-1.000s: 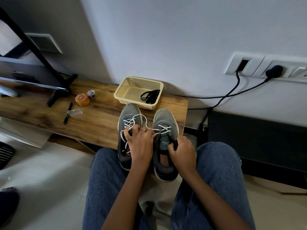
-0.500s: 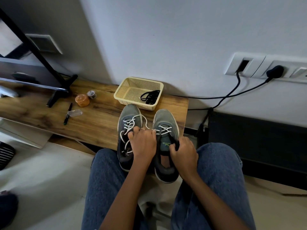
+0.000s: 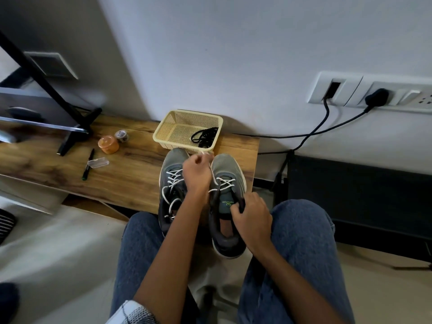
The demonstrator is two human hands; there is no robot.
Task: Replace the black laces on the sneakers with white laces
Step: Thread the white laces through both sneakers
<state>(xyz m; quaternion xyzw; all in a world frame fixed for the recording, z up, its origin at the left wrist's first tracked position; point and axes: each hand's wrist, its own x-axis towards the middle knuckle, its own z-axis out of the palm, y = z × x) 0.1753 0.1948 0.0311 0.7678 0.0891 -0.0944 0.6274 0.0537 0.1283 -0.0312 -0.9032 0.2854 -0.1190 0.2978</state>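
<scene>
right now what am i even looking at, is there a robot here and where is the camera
No robot: a person is working with bare hands, and the one camera sits on their head, looking down past their knees. Two grey sneakers stand on a wooden bench. The left hand pinches a white lace and pulls it up from the right sneaker. The right hand grips that sneaker at its collar. The left sneaker already has white lacing. Black laces lie in the basket behind.

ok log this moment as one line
left hand: pulls white lace up | right hand: grips right sneaker tongue | black laces: in basket
</scene>
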